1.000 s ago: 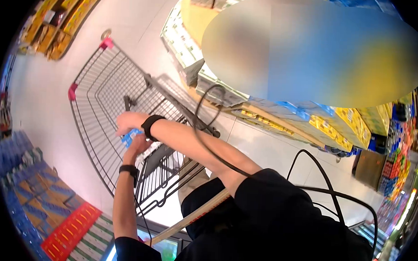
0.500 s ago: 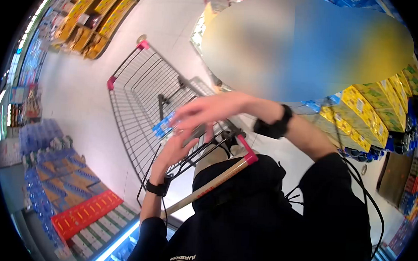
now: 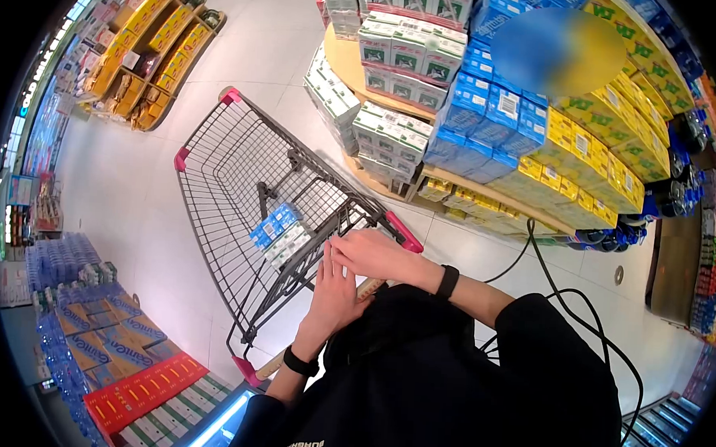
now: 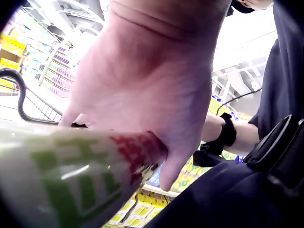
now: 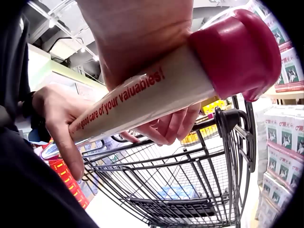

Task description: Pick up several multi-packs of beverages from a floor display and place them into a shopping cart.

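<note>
Across the printed handle of a shopping cart lies my left hand, fingers fairly straight and thumb on the near side. The right hand reaches over the handle near its pink end cap, fingers loosely bent and pointing left, beside the left fingertips. No item is visible in either hand. Inside the wire cart, a blue pack and a white-and-green pack lie side by side close to the handle end.
Stacked blue cartons, yellow cartons and white-green cartons stand on a display at right. Water bottles and boxes are at lower left, a wooden shelf at upper left. A black cable hangs at right.
Both hands have moved back from over the packs in the cart to the handle. The packs are now uncovered, and the view has shifted slightly.
</note>
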`<action>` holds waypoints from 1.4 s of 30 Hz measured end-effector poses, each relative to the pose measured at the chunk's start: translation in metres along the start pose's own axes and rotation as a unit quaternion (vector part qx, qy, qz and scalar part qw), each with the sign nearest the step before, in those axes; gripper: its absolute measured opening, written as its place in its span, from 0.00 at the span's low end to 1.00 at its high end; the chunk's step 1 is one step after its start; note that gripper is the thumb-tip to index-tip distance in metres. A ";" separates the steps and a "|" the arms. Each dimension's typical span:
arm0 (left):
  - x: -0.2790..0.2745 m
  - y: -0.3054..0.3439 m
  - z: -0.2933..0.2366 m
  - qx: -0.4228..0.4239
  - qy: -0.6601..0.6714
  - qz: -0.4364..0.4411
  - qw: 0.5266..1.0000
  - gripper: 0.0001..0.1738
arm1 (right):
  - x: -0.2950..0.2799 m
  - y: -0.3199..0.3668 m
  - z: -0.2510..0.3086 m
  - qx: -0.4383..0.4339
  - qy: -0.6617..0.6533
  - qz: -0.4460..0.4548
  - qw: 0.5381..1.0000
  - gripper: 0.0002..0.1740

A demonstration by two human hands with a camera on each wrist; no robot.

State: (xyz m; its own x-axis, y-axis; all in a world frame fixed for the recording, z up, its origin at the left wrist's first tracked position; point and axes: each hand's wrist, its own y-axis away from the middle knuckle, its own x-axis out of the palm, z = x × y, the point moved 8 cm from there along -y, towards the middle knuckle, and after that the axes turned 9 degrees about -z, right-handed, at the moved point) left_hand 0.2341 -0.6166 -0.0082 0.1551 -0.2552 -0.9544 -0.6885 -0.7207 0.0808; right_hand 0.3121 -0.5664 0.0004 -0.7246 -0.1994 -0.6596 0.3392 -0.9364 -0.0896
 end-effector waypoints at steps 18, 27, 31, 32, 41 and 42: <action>0.008 0.016 0.002 -0.058 0.042 -0.185 0.980 0.43 | -0.005 0.018 -0.003 0.033 0.129 -0.165 0.977 0.14; 0.009 0.020 -0.009 -0.033 0.018 -0.174 0.984 0.43 | 0.010 0.037 0.001 -0.008 0.139 -0.166 0.976 0.14; 0.010 0.019 -0.017 -0.061 0.032 -0.183 0.981 0.34 | 0.011 0.074 0.014 -0.052 0.141 -0.117 0.982 0.14; 0.009 0.021 -0.018 -0.073 0.034 -0.178 0.981 0.32 | 0.013 0.086 0.017 -0.074 0.159 -0.088 0.981 0.14; 0.030 0.008 -0.042 -0.188 -0.026 -0.188 0.964 0.22 | -0.031 0.188 0.008 -0.204 0.095 -0.164 0.961 0.33; 0.030 0.008 -0.046 -0.183 -0.023 -0.194 0.964 0.21 | -0.035 0.191 0.007 -0.205 0.087 -0.162 0.961 0.34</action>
State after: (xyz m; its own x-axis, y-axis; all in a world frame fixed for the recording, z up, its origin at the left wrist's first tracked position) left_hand 0.2662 -0.6593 -0.0226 0.3135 0.1022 -0.9441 -0.2884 -0.9370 -0.1972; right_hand 0.3983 -0.7405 0.0120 -0.7334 0.1686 -0.6585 0.3452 -0.7421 -0.5745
